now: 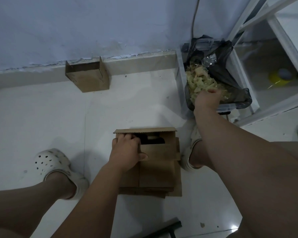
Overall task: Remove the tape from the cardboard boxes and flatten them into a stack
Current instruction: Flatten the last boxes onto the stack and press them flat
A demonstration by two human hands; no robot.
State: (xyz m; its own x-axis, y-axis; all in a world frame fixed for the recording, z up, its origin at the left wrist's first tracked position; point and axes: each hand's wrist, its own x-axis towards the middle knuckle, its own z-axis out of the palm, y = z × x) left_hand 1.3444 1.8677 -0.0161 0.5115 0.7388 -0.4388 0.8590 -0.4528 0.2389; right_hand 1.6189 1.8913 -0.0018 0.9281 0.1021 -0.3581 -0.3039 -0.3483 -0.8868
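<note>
Head camera: on the glossy white tiled floor point(41, 117), the brown corrugated cardboard box point(159, 150) lies half-collapsed on the flat cardboard stack point(158, 191). Its springy flaps point(144, 130) may pop open if our left hand point(127, 152), fingers point(127, 137) curled over its edge, slips. Over the black-bagged bin point(230, 78), our right hand point(206, 101) meets crinkly tape point(199, 79); we cannot tell how its fingers lie.

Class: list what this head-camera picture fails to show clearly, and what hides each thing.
- Head view: right hand over the black-bagged bin; its own back hides the grip.
- Head view: contents of the open brown cardboard box held by the left hand; shadow.
- Head view: yellow round object; blurred behind cloudy panel.
- Head view: dark bar; cut by bottom edge.
</note>
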